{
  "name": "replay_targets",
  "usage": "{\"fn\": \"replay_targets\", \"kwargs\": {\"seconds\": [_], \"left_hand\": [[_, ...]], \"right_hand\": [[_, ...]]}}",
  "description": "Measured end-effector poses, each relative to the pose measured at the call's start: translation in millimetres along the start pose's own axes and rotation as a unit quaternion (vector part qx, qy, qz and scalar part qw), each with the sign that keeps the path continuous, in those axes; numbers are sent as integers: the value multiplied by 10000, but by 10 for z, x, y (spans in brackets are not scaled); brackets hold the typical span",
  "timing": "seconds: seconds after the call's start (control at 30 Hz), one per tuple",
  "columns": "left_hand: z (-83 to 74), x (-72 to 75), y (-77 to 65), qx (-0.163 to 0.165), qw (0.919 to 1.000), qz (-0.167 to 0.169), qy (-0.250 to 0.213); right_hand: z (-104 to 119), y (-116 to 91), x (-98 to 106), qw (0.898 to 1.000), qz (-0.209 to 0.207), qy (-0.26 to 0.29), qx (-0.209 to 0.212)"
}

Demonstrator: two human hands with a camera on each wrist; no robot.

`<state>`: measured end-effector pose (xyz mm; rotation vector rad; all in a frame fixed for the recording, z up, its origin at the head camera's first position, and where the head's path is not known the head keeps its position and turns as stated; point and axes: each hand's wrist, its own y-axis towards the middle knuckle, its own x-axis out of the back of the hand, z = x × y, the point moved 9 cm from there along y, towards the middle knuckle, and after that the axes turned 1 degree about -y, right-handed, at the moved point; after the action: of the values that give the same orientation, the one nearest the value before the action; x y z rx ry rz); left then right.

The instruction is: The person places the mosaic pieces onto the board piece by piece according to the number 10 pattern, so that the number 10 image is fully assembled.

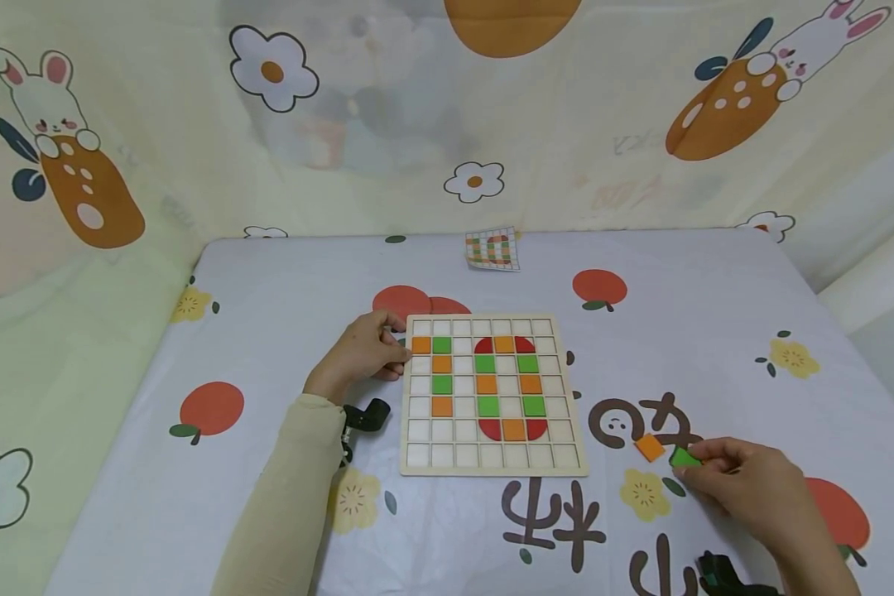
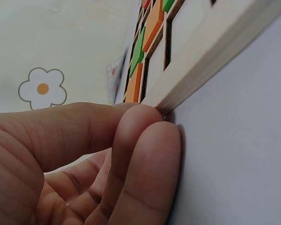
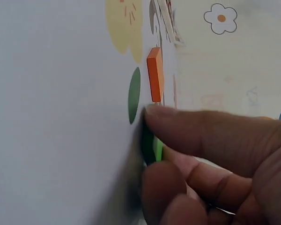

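A pale wooden grid board (image 1: 494, 475) lies flat, its square cells partly filled with green and orange tiles and red rounded corner pieces. At its left edge my left hand (image 1: 365, 348) grips the frame, with thumb and fingertips (image 2: 154, 140) right at the wooden rim in the left wrist view. Off to the lower right, my right hand (image 1: 752, 488) pinches a green tile (image 1: 684, 457) between thumb and fingers. Beside that tile, an orange tile (image 1: 650, 448) rests on the cloth; the right wrist view shows the same orange tile (image 3: 155, 75) just beyond the thumb.
A small printed card (image 1: 492, 250) with a coloured grid pattern stands near the table's back edge. Patterned white cloth (image 1: 283, 281) covers the table, and a printed curtain (image 1: 372, 132) hangs behind it. Dark wrist devices show by the left wrist (image 1: 365, 416) and lower right (image 1: 730, 575).
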<state>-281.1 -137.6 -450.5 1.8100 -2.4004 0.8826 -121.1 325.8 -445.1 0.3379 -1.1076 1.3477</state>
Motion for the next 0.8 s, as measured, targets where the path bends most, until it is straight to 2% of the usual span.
{"fn": "replay_targets", "kwargs": {"seconds": [0.17,0.33,0.5,0.63,0.8], "left_hand": [[-4,5,-3,-3,10000,-18,6],[0,7,1,-5,10000,-18,10],[13,7,16,22,10000,-63,30],[20,2,20,52,10000,-74,-4],[22,0,22,34,10000,-82,-5]], "right_hand": [[83,-25,-4,9989,-32,-318,343],[109,-37,0,9991,-159,-178,359],[118,-39,-91,9954,189,893,296],[190,-55,-175,9813,491,1802,474],[413,-73,-278,9671,737,2312,764]]}}
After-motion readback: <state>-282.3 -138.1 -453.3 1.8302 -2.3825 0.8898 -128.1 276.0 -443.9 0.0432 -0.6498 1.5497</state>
